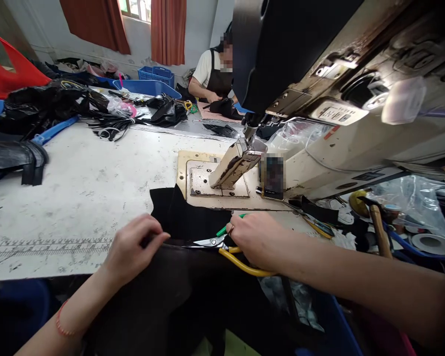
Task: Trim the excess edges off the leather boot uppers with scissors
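Observation:
My right hand grips a pair of scissors with one yellow and one green handle. Their silver blades point left along the edge of a piece of black fabric, which lies at the table's front edge. At the left end of that edge, my left hand pinches the fabric between thumb and fingers. Dark material also hangs below the table edge, over my lap; I cannot tell whether it is the same piece.
A sewing machine post rises just behind the fabric, under the machine head. Black strips and a blue tray are at the back left. A hammer lies among clutter at right. Across the table a person works.

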A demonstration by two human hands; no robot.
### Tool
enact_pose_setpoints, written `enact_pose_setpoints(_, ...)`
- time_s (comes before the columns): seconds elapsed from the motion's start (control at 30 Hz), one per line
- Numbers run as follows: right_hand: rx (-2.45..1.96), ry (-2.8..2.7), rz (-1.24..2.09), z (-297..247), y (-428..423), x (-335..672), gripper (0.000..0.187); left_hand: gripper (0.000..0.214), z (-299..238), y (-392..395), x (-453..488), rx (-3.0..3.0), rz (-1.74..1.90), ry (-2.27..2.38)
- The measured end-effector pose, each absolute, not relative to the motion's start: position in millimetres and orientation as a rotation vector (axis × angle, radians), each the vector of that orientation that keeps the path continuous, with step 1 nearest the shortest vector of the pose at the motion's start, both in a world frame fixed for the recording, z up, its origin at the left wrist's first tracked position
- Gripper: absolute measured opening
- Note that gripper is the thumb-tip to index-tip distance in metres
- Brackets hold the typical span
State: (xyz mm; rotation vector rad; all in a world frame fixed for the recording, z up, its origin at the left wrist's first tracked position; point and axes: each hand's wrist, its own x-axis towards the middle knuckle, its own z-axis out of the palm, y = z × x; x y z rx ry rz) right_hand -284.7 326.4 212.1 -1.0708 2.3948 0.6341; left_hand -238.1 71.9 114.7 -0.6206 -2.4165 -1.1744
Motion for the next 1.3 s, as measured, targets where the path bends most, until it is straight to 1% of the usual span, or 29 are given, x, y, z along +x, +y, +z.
enact_pose_setpoints(0.03, -1.103, 2.422, 0.651, 209, 329, -282, 0.015, 0.014, 112, 70, -231, -0.719, -1.019, -2.537)
enact_pose_setpoints(0.1, -1.200, 2.483, 0.697, 204, 334, -277, 0.016, 0.033, 111, 72, -220, -0.850, -0.740, -2.727)
enact_pose_setpoints(0.13, -1.272, 2.515, 0.724, 201, 336, -276, 0.015, 0.038, 113, 75, -217, -0.869, -0.637, -2.803)
enact_pose_setpoints(0.2, -1.436, 2.573, 0.776, 196, 340, -276, 0.016, 0.037, 122, 82, -219, -0.916, -0.535, -2.938)
enact_pose_setpoints(0.23, -1.517, 2.590, 0.793, 194, 342, -276, 0.016, 0.036, 127, 85, -223, -0.973, -0.567, -2.985)
enact_pose_setpoints(0.3, -1.620, 2.613, 0.813, 192, 344, -277, 0.017, 0.029, 135, 90, -239, -1.129, -0.747, -3.019)
enact_pose_setpoints(0.37, -1.628, 2.611, 0.834, 192, 344, -277, 0.016, 0.018, 136, 92, -256, -1.255, -0.960, -2.988)
enact_pose_setpoints(0.43, -1.555, 2.612, 0.846, 194, 342, -274, 0.015, 0.002, 132, 92, -270, -1.307, -1.090, -2.952)
enact_pose_setpoints(0.53, -1.408, 2.596, 0.846, 203, 333, -267, 0.017, 0.015, 122, 90, -277, -1.285, -1.210, -2.900)
enact_pose_setpoints(0.6, -1.335, 2.572, 0.866, 211, 324, -262, 0.019, 0.019, 119, 89, -276, -1.253, -1.262, -2.881)
enact_pose_setpoints(0.7, -1.278, 2.521, 0.894, 227, 311, -260, 0.020, 0.017, 118, 89, -273, -1.224, -1.302, -2.894)
enact_pose_setpoints(0.8, -1.275, 2.474, 0.828, 235, 307, -264, 0.020, 0.015, 120, 88, -272, -1.167, -1.317, -2.932)
enact_pose_setpoints(0.9, -1.292, 2.492, 0.738, 223, 320, -267, 0.017, 0.016, 121, 88, -272, -1.151, -1.332, -2.940)
enact_pose_setpoints(1.0, -1.277, 2.635, 0.616, 196, 342, -265, 0.014, 0.019, 121, 88, -273, -1.185, -1.369, -2.914)
enact_pose_setpoints(1.1, -1.249, 2.700, 0.484, 172, 357, -262, 0.015, 0.023, 120, 89, -276, -1.221, -1.425, -2.899)
enact_pose_setpoints(1.17, -1.226, 2.684, 0.447, 167, 357, -263, 0.015, 0.024, 119, 89, -278, -1.238, -1.471, -2.900)
enact_pose_setpoints(1.3, -1.244, 2.621, 0.418, 173, 344, -272, 0.012, 0.024, 119, 89, -282, -1.216, -1.576, -2.929)
